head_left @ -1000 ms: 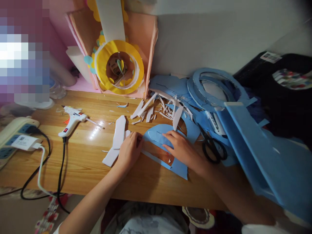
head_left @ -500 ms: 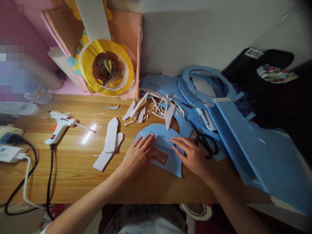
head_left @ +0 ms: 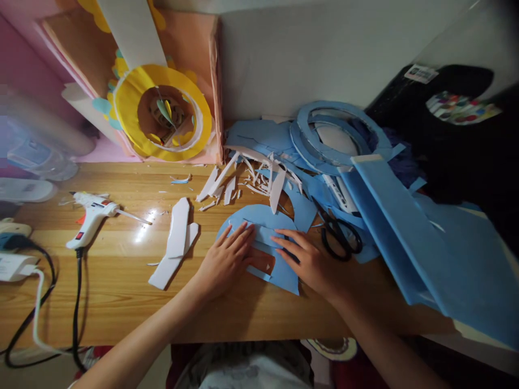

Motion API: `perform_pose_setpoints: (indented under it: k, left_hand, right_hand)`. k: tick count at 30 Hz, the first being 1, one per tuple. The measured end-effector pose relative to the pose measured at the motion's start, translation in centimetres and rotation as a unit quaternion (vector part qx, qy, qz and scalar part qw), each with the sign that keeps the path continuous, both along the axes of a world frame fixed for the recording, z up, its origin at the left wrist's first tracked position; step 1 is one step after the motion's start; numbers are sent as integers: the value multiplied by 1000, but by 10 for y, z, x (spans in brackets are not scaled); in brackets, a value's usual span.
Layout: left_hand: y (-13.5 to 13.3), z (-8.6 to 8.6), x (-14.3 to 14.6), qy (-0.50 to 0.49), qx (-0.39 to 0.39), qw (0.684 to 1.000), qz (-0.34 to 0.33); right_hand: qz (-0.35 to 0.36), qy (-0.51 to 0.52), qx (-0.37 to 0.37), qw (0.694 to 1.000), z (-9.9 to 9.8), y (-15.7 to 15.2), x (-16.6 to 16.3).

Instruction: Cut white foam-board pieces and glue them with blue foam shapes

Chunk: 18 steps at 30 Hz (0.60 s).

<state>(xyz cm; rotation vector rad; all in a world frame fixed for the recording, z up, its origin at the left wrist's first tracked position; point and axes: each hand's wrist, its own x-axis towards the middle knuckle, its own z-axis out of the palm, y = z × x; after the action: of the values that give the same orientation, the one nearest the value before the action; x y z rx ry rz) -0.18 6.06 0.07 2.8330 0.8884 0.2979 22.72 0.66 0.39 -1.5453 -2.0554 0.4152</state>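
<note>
A blue paper cutout [head_left: 284, 278] with a rounded top and a rectangular opening lies on the wooden table. My left hand [head_left: 227, 254] rests flat over its left part, fingers stretched out. From the right, my right hand [head_left: 302, 259] lies across the cutout with its fingers extended and slightly apart. Under the fingertips of both hands a folded blue strip [head_left: 263, 233] runs across the sheet. Black-handled scissors [head_left: 341, 237] lie just right of my right hand, blades partly hidden by blue paper. Two white foam strips [head_left: 174, 243] lie crossed to the left.
A white glue gun [head_left: 93, 213] with a black cord lies at the left. White scraps [head_left: 243, 181] are heaped behind the cutout. Blue rings [head_left: 344, 111] and a long blue folded piece [head_left: 405, 232] occupy the right. A peach box with a yellow ring [head_left: 125, 119] stands at the back left.
The camera view has shifted a little. My right hand has moved slightly left over the cutout; my left hand stays in nearly the same place on it.
</note>
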Motion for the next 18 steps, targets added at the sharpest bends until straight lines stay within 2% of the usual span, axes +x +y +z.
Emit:
perform_pose_setpoints:
  k: [7, 13, 18]
  left_hand:
    - [-2, 2, 1, 8, -22, 999, 25]
    - [-3, 4, 3, 30, -6, 999, 14]
    - [-1, 7, 3, 52, 8, 999, 4]
  right_hand:
    - [3, 5, 0, 1000, 4, 1, -2]
    - [12, -3, 11, 1000, 4, 0, -2]
    - [73, -41, 20, 996, 2, -1, -3]
